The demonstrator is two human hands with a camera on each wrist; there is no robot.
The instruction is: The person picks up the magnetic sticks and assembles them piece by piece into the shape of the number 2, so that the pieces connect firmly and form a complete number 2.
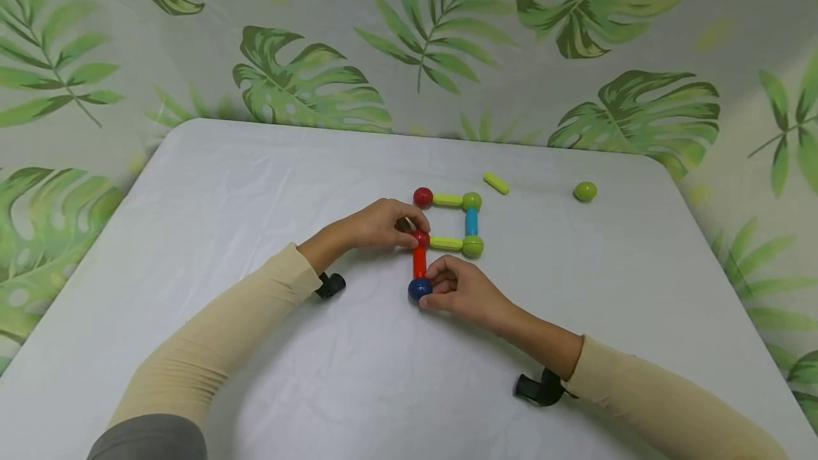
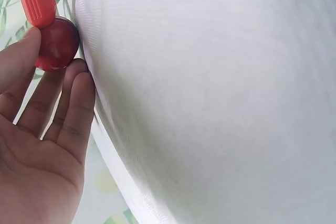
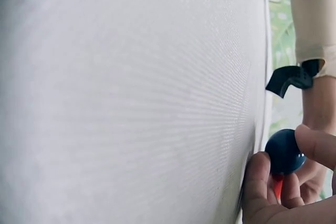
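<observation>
My left hand (image 1: pixel 388 224) pinches a red ball (image 2: pixel 59 44) at the near left corner of a small frame of balls and rods. From that ball a red rod (image 1: pixel 419 262) runs toward me to a dark blue ball (image 3: pixel 284 151), which my right hand (image 1: pixel 465 290) holds between thumb and fingers. A yellow-green rod (image 1: pixel 446 243) leads right from the held red ball to a green ball (image 1: pixel 472 246). A blue rod (image 1: pixel 471 221) joins that one to another green ball (image 1: pixel 471 201). Farther back, a second yellow-green rod (image 1: pixel 448 200) ends at another red ball (image 1: pixel 423 197).
A loose yellow-green rod (image 1: pixel 495 183) lies behind the frame, and a loose green ball (image 1: pixel 585 192) sits to its right. The white-covered table (image 1: pixel 255 162) meets a leaf-print cloth (image 1: pixel 447 27) at the back. Black wrist mounts (image 1: pixel 539 389) hang under both forearms.
</observation>
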